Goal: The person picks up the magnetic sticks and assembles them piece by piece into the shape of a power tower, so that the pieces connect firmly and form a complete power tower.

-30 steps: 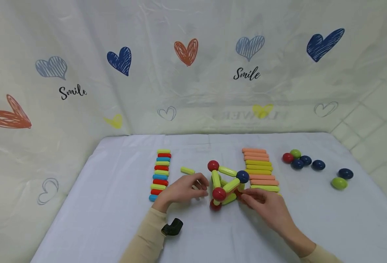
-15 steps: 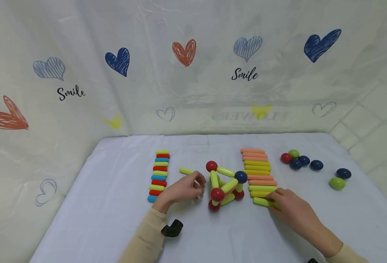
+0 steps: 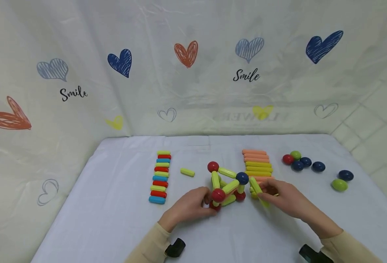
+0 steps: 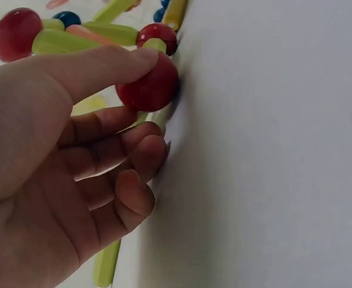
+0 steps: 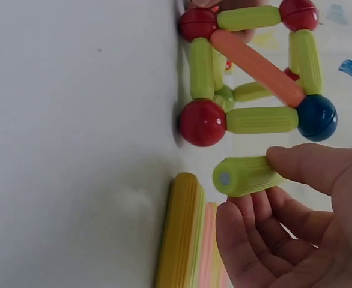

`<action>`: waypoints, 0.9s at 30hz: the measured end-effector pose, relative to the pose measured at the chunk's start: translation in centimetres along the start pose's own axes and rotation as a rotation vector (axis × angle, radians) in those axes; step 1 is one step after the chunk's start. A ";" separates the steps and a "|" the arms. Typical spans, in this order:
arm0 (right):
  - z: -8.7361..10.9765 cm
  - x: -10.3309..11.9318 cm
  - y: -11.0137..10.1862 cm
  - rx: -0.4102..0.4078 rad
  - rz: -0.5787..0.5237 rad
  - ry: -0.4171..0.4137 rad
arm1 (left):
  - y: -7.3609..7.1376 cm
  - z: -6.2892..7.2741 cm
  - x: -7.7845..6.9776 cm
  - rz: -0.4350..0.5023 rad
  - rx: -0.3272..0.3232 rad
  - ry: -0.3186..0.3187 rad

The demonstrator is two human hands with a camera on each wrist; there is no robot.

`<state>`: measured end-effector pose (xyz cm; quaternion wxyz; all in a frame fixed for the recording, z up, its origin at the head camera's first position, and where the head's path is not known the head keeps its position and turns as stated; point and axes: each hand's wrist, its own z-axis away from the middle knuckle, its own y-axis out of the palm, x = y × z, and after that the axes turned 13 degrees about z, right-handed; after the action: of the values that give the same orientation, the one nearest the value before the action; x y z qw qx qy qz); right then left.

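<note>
A frame of magnetic sticks and balls stands mid-table, with light green sticks, one orange diagonal, red balls and a blue ball. My left hand holds its near lower red ball, thumb on top and forefinger at its side; the other fingers are curled loosely. Right of the frame, my right hand pinches a light green magnetic stick between thumb and fingers. That stick is tilted, apart from the frame, and its round metal end shows in the right wrist view.
A row of orange, yellow and green long sticks lies behind my right hand, partly covered. Short coloured sticks line up at left, with a loose green stick nearby. Several loose balls lie at right.
My right hand went from the frame to the long-stick row, picked up a green stick and brought it back left. My left hand moved nearer and took hold of the lower red ball.
</note>
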<state>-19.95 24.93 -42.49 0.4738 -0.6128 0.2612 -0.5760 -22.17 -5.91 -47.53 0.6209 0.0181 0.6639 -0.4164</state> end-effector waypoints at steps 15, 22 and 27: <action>-3.8 0.9 1.0 0.098 -0.388 0.097 | 0.8 -0.4 0.0 0.038 -0.143 0.057; -3.8 1.3 1.9 0.224 -0.454 0.017 | -1.4 -0.3 0.8 0.102 -0.072 0.061; -3.9 1.7 2.4 0.249 -0.515 0.031 | -1.9 -0.2 1.3 0.119 -0.050 0.055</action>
<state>-22.77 21.38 -44.25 0.3793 -0.5873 0.0314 -0.7143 -23.69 -7.66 -47.62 0.6263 0.0533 0.6886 -0.3615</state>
